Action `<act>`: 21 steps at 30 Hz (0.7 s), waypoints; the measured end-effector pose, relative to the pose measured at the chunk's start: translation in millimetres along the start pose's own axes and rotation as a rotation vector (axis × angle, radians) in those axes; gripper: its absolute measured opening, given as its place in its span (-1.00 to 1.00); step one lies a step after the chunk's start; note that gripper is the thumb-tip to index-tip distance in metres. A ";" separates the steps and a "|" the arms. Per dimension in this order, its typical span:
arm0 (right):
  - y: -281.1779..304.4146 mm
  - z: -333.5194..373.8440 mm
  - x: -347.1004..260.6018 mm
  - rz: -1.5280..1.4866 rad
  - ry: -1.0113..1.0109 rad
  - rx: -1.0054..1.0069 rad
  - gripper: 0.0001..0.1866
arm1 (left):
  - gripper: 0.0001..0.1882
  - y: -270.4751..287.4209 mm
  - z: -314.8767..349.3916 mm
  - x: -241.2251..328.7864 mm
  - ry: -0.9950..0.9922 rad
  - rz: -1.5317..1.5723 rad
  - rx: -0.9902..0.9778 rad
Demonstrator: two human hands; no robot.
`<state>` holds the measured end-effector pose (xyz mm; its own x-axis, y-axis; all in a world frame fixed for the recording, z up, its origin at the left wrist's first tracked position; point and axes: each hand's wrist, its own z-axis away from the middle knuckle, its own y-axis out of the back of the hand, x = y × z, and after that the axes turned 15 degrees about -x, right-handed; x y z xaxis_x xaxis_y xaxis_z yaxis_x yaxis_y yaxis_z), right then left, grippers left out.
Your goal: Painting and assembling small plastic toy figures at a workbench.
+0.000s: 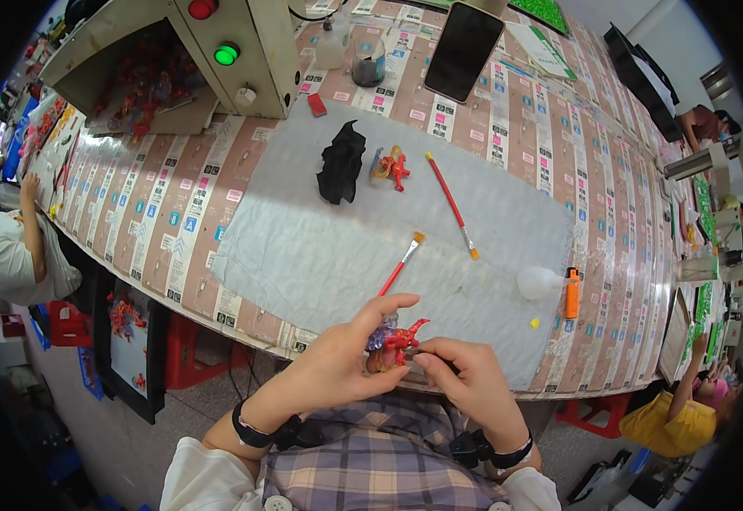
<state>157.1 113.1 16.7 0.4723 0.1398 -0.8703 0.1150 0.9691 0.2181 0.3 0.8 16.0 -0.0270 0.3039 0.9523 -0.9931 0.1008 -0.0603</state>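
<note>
A small red and purple toy figure (394, 339) is held between both hands near the table's front edge. My left hand (350, 358) wraps around its left side, thumb reaching over the top. My right hand (465, 379) pinches it from the right. Just beyond the hands a red-handled paintbrush (400, 265) lies on the grey cloth mat (303, 247). Farther back lie a second red paintbrush (452, 204), another red and orange figure (391, 166) and a crumpled black rag (342, 162).
A phone (463, 49) lies face down at the back, beside a small jar (368, 66) and bottle. A grey machine box (218, 51) with a green button stands back left. An orange lighter (573, 292) and clear dome sit right. Other people sit at both sides.
</note>
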 end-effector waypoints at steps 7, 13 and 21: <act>-6.4 -1.8 2.1 0.380 0.235 0.211 -0.90 | -0.29 0.6 0.6 -1.9 -0.015 0.057 0.012; -6.9 -0.7 2.6 0.325 0.207 0.179 -0.88 | -0.30 2.2 1.2 -0.4 -0.018 -0.009 -0.001; 3.9 1.2 -2.5 -0.111 -0.065 -0.107 -0.82 | -0.30 2.2 0.9 5.4 -0.001 -0.035 -0.027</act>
<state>157.4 116.2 20.2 0.5179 0.0203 -0.8552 0.0776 0.9945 0.0705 -2.0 1.8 21.3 0.0079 0.2984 0.9544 -0.9900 0.1366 -0.0345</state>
